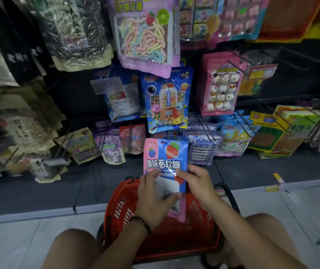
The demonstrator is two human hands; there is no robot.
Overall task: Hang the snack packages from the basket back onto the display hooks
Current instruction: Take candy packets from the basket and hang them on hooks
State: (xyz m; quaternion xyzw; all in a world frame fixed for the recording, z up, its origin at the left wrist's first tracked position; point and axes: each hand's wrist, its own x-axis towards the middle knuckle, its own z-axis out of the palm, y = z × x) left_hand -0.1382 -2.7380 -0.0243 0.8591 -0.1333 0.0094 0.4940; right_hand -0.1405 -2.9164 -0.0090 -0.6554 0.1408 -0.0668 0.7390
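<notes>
Gripped pink-and-blue snack package (166, 162) upright with left hand (153, 197), fingers curled over its left edge and thumb across the lower front, and pinched its right edge with curled fingers of right hand (198, 185). Held it above red basket (116, 210), top edge just below the hanging blue gumball-machine bag (166, 101) in view, not on any of the display hooks (239, 67). Kept basket on pale floor (19, 245) between both knees, close to the bottom row of hanging packs; wore dark bracelet (141, 223) on left wrist.
</notes>
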